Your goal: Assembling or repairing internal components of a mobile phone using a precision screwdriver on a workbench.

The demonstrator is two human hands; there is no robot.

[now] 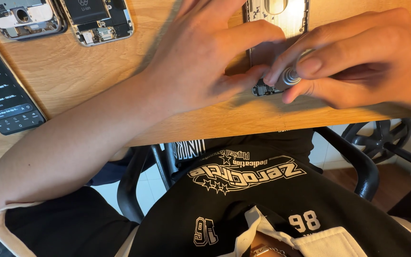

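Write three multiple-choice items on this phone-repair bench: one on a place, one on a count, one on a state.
1. Where does the lit phone lie on the wooden table?
A. at the left edge
B. under the right hand
C. on the chair

2. How many opened phone bodies lie at the table's top left?
A. none
B. two
C. five

3. What is the state of the right hand?
A. flat and empty on the table
B. off the table, by the chair
C. pinching a small silver round-ended tool

Answers:
1. A, its dark screen with glowing rows lies at the left edge of the picture.
2. B, one opened phone body lies beside a second opened phone body.
3. C, the fingertips close round the silver tool, over the phone chassis, with the left hand beside it.
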